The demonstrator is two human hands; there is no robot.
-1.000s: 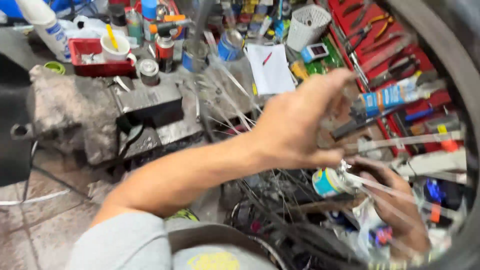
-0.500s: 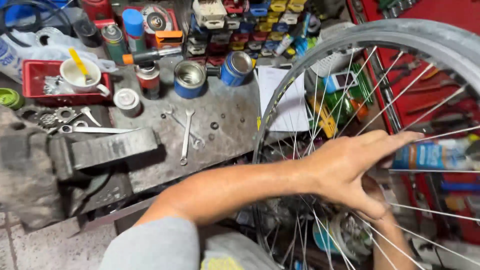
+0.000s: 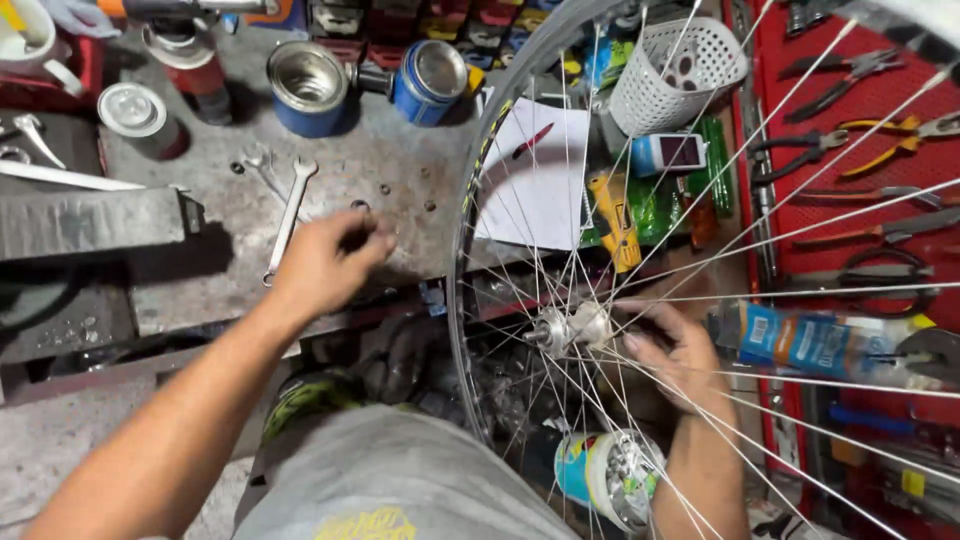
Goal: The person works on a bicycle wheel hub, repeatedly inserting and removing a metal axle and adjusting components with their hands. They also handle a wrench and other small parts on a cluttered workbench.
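Left hand is off the wheel now — half a second ago it lay flat across the spokes, now it hovers over the desk, fingers curled loosely, nothing visibly in its grip. It sits just beside the long combination wrench and a small nut or washer on the plate; can't tell which it's going for.

Right hand is behind the spokes, fingers pinched on the hub end — closed on the axle side of it, steadying the wheel.

Bicycle wheel stands upright at the desk's front edge, rim arcing from top centre down past the person's lap, hub about mid-frame.

My read: wheel is supported by one hand only, so the free hand is fetching a tool or small part for the hub.

Around it — two blue tins, a sheet of paper with a red pen, white mesh basket, red tool board with pliers, an open can of small parts below the hub.
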